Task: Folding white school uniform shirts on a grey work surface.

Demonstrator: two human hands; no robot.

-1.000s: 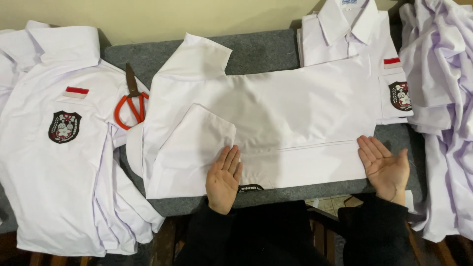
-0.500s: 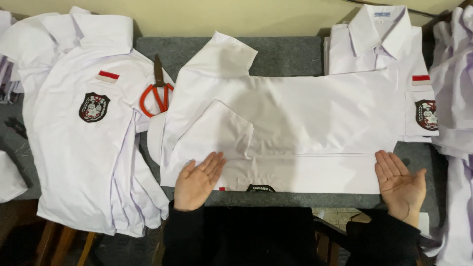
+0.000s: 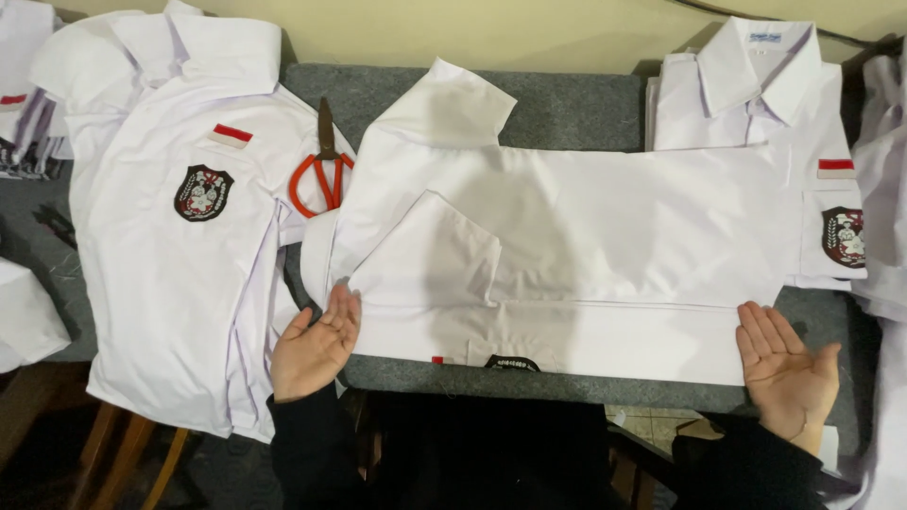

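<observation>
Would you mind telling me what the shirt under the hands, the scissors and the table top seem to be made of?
White shirt: thin woven cloth, probably cotton blend; matte, with crisp folds. Scissors: dark metal blades, orange handles that look like glossy plastic or a coating. Table top: grey felt-like covering, fuzzy and dull; what lies beneath is hidden.

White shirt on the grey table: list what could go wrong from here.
1. The white shirt overhangs the table front edge; with only the left hand and right hand at its ends, it might slide off.
2. The scissors lie beside the sleeve and could snag it.
</observation>
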